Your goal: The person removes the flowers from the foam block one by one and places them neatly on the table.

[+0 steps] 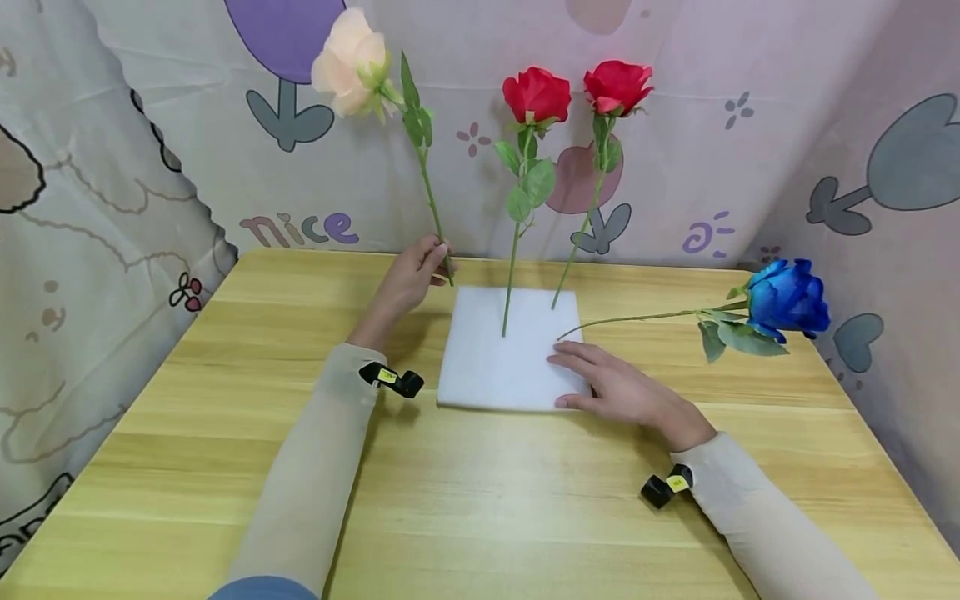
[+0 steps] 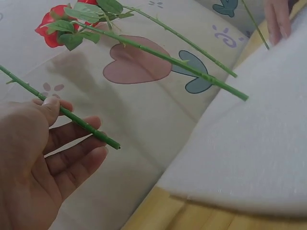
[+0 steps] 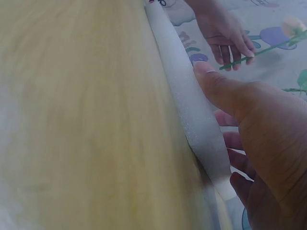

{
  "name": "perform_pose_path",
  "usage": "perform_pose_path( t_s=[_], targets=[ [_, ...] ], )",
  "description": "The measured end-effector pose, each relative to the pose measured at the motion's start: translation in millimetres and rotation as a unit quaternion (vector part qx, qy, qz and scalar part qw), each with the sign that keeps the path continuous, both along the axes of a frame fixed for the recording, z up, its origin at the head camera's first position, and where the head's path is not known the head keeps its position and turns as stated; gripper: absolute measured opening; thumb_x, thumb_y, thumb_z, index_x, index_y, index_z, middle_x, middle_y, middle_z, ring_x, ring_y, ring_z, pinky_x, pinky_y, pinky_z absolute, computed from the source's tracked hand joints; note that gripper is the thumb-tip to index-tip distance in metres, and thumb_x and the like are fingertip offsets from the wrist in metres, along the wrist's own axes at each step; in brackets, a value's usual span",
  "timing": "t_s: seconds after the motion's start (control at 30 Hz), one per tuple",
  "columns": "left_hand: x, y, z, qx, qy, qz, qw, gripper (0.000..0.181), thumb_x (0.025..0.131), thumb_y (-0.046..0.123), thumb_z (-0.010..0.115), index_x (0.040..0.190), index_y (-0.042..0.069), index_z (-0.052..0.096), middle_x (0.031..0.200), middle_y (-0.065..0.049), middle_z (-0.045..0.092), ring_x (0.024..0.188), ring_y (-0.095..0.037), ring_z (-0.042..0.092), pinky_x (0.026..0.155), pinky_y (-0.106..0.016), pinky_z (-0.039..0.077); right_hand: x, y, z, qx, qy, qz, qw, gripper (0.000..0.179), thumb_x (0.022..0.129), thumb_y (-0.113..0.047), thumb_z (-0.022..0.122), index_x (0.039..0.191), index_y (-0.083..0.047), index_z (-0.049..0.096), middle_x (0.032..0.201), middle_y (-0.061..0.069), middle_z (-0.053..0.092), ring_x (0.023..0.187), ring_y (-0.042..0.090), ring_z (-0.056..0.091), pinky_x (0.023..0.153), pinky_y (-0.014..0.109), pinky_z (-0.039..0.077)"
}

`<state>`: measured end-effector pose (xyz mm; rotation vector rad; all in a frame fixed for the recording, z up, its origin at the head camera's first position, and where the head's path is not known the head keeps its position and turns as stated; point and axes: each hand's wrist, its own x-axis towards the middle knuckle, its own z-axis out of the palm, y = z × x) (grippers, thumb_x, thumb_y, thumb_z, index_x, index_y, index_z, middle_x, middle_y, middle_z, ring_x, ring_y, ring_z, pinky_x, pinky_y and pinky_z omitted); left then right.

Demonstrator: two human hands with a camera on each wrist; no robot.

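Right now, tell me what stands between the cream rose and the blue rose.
The head view shows a red rose and a second red rose, both standing in the white pad.

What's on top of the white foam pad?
Stems of a red rose, a second red rose and a blue rose meet the pad; the right hand rests at its right edge. Anything inside or underneath is hidden.

Left grip point(image 2: 36, 148) pinching green stem point(image 2: 72, 116), red roses point(image 2: 47, 20) stuck in white slab point(image 2: 249, 148), patterned cloth point(image 2: 139, 110)
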<state>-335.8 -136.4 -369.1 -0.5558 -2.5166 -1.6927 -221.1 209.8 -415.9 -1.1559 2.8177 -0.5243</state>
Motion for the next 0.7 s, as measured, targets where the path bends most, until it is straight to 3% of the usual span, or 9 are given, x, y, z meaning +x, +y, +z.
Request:
perform_pose_path(
  t_s=[0.47,0.7],
  targets=[
    [17.6,-30.2,11.6,-0.127,0.024,0.022,0.9913,0.035,0.107,0.033,0.034,0.112,0.005,0.054,0.103,-0.011,0.062,0.097,-0.025,0.062,0.088,-0.037,0.054,-0.8,0.1,-2.2,-0.002,0.011,0.001,0.9999,0.069,0.094,-0.056,0.057,0.147,-0.013,0.045,0.155,0.008,0.034,0.141,0.027,0.031,0.113,0.046,0.031],
    [26.6,-48.9,13.0,-0.160,0.025,0.020,0.9867,0.029,0.108,0.029,0.035,0.107,0.007,0.054,0.099,-0.011,0.062,0.093,-0.027,0.064,0.085,-0.040,0.056,-0.5,0.1,-2.0,-0.002,0.008,0.002,1.0000,0.069,0.094,-0.055,0.057,0.147,-0.012,0.044,0.155,0.009,0.034,0.142,0.027,0.031,0.113,0.046,0.031]
  ],
)
